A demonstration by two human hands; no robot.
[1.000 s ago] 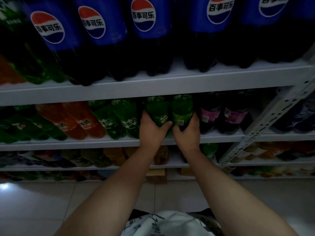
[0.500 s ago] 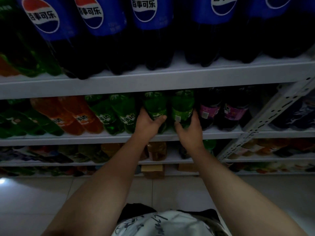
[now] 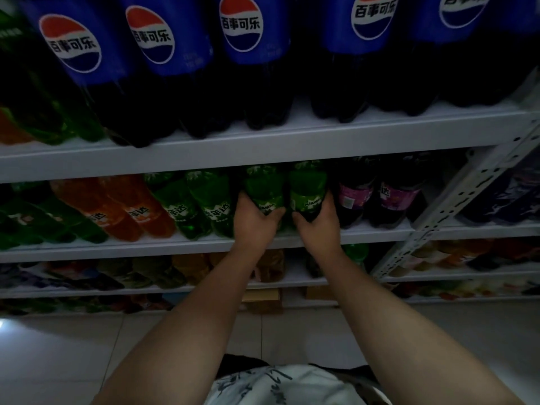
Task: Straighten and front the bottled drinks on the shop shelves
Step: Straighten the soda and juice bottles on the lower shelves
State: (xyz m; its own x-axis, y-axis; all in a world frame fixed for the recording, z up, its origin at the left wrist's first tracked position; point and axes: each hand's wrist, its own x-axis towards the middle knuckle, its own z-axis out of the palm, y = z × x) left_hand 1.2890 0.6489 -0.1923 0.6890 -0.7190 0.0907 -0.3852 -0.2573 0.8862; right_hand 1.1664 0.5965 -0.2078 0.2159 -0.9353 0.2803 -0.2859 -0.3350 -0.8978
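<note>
Bottled drinks are in both my hands. My left hand curls round the left green bottle, fingers on its far side and thumb across the label. My right hand grips the right green bottle the same way, mirrored. The two bottles stand upright and touching, near the front lip of the middle shelf, at twelve o'clock from my wrists.

At nine o'clock from my left hand stand more green bottles, their big label characters facing out, and past them the orange bottles. At three o'clock from my right hand, just beside the bottle I hold, are the purple-labelled bottles, then the slotted upright post. Higher at twelve o'clock the upper shelf carries large cola bottles in a row with their logos forward. At six o'clock, below the lower shelves, lies the tiled floor.

I judge I am midway through fronting this pair. Each label shows small sideways lettering rather than the face its neighbours show. The next move calls for a twist of each bottle about its own axis until the main face looks out. After that I would draw both level with the shelf edge, keeping them upright and clear of the purple pair.
</note>
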